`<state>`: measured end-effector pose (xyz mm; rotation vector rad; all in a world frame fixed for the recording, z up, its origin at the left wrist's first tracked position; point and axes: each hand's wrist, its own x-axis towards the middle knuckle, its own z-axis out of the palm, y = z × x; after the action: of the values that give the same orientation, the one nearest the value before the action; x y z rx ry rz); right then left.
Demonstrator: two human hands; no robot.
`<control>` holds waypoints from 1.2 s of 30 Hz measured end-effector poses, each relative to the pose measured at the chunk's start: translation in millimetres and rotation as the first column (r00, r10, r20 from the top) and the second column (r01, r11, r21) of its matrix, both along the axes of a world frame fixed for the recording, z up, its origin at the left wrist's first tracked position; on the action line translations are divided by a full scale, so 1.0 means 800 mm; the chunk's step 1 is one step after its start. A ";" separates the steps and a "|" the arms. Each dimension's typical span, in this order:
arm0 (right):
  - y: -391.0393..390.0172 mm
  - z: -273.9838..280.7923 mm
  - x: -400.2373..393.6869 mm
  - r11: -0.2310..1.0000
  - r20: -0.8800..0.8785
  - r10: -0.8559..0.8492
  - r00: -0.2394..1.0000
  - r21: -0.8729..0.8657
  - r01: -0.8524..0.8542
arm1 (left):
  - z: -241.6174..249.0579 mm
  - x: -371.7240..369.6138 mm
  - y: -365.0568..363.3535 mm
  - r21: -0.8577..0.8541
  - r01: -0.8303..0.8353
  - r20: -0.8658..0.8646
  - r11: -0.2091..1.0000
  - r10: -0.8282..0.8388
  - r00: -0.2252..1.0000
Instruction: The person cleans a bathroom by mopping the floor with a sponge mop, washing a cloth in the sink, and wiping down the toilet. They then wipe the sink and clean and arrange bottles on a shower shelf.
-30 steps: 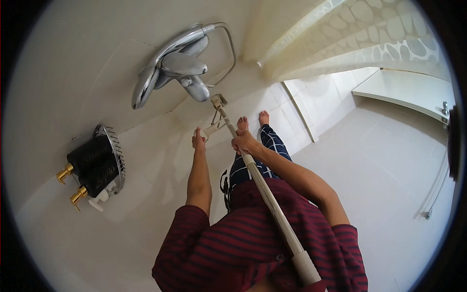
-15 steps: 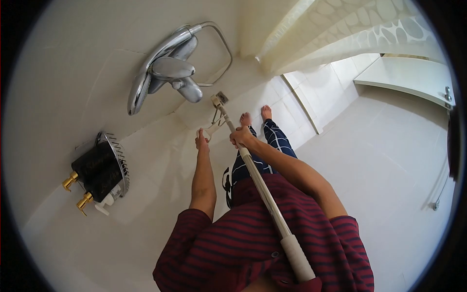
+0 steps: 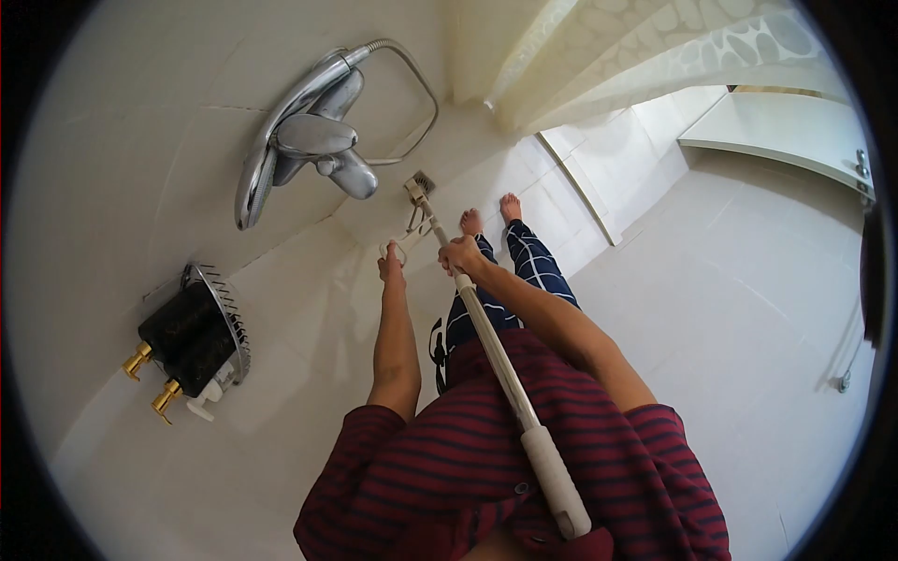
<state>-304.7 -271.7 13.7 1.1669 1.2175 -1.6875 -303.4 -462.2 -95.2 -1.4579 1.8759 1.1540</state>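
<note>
Far on the left, a wire basket (image 3: pixel 224 318) hangs on the white wall (image 3: pixel 112 140). Two dark bottles (image 3: pixel 182 341) with gold tops sit in it, and a small white bottle peeks out below them. Higher up is a shiny tap (image 3: pixel 313 140) with a silver shower head (image 3: pixel 271 154) resting on it and a hose looping beside it.

Next comes the left hand (image 3: pixel 390 265). It is stretched out low, with its fingers closed around a thin white lever (image 3: pixel 404 241) that sticks out from the mop near the bottom. The view is small there, so the lever may be a wringer part, but that is hard to tell.

Just to the right, the right hand (image 3: pixel 461 254) is wrapped tight around the long white mop pole (image 3: pixel 496 360). The pole runs from the person's chest down to the mop head (image 3: pixel 416 190), which sits on the floor right beside a small drain (image 3: pixel 424 179). Two bare feet (image 3: pixel 491 215) stand near it.

Up on the right hangs a cream shower curtain (image 3: pixel 655 56). The tiled floor (image 3: pixel 748 309) spreads out below it.
</note>
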 end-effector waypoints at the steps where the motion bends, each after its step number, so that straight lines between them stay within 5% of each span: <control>1: -0.001 -0.001 -0.003 1.000 -0.002 0.015 1.000 0.005 -0.015 | -0.006 0.003 -0.002 0.015 0.014 0.003 1.000 -0.014 1.000; 8: -0.013 -0.025 -0.001 0.994 -0.052 -0.107 0.993 0.032 0.109 | -0.002 0.010 0.053 0.054 0.119 -0.061 0.991 -0.115 0.991; 11: -0.002 -0.040 -0.012 0.992 0.008 0.110 0.994 0.058 -0.110 | -0.018 0.021 0.053 0.109 0.093 -0.005 0.990 -0.093 0.996; 12: 0.007 -0.077 -0.003 0.916 -0.285 0.402 0.870 0.146 -0.375 | -0.027 0.024 0.054 0.071 0.122 -0.006 0.990 -0.122 0.993; 13: 0.014 -0.130 0.012 0.797 -0.511 0.603 0.613 0.352 -0.491 | -0.033 0.020 0.059 0.034 0.144 -0.014 0.989 -0.144 0.990; 16: 0.012 -0.065 -0.005 0.975 -0.063 0.222 0.973 0.037 -0.220 | -0.058 0.038 0.020 -0.002 0.036 -0.011 0.999 -0.037 0.999; 18: 0.029 -0.088 -0.003 0.974 -0.569 0.208 0.795 0.051 -0.219 | -0.070 0.029 -0.012 0.055 0.028 -0.035 0.998 -0.026 0.999; 21: 0.080 0.019 -0.049 0.888 -0.072 0.442 0.894 -0.106 -0.447 | -0.041 0.006 -0.022 0.266 -0.010 -0.002 0.964 0.011 1.000; 25: 0.109 0.117 -0.058 0.839 -0.014 0.517 0.856 -0.190 -0.510 | -0.018 -0.023 -0.019 0.391 -0.101 0.060 0.915 0.084 0.995; 28: 0.116 0.142 -0.049 0.930 0.214 0.248 0.945 -0.324 -0.171 | -0.026 -0.028 -0.018 0.451 -0.059 0.041 0.891 0.045 0.998; 31: 0.109 0.118 -0.015 0.955 0.097 0.204 0.974 -0.237 -0.176 | -0.045 -0.024 -0.016 0.284 -0.104 0.041 0.953 0.096 0.995; 33: 0.087 0.131 -0.014 0.930 -0.006 0.365 0.931 -0.045 -0.365 | -0.047 -0.029 -0.018 0.194 -0.098 0.003 0.976 0.099 0.995; 36: 0.066 0.055 -0.002 0.965 -0.095 -0.045 0.994 -0.263 0.018 | -0.032 -0.028 -0.026 0.105 0.009 -0.057 0.994 -0.003 0.998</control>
<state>-306.1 -219.2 57.5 0.9545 1.0007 -1.8851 -325.9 -483.2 -120.7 -1.3749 1.8258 1.2843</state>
